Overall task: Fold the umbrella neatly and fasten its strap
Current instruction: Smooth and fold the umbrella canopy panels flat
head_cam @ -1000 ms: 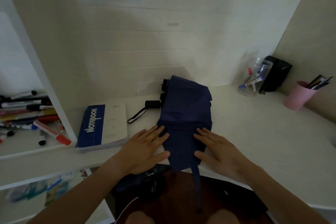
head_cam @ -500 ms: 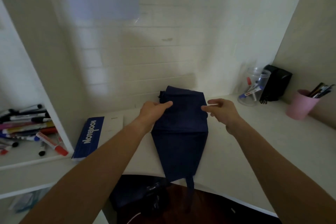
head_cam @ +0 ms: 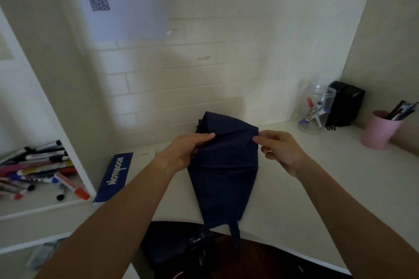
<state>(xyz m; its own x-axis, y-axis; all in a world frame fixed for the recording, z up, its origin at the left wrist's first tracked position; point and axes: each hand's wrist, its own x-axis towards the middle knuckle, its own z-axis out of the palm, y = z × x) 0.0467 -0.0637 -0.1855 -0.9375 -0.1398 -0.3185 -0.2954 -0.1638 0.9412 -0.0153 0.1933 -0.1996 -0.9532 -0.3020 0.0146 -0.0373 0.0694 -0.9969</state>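
The navy blue umbrella (head_cam: 223, 172) lies flat on the white desk (head_cam: 317, 183), its canopy fabric narrowing toward me. Its strap (head_cam: 235, 234) hangs over the desk's front edge. My left hand (head_cam: 188, 149) grips the far left part of the fabric, thumb on top. My right hand (head_cam: 280, 149) pinches the far right edge between thumb and fingertips. The far end of the canopy is lifted a little off the desk. The umbrella's handle is hidden behind my left hand and the fabric.
A blue and white notebook (head_cam: 120, 174) lies left of the umbrella. Several markers (head_cam: 38, 172) fill the shelf at left. A clear jar with pens (head_cam: 317, 111), a black box (head_cam: 345, 103) and a pink pen cup (head_cam: 379, 129) stand at the right.
Both hands left the near part of the canopy, where they pressed flat, and reached to its far end. They now hold the fabric's left and right edges and lift it slightly.
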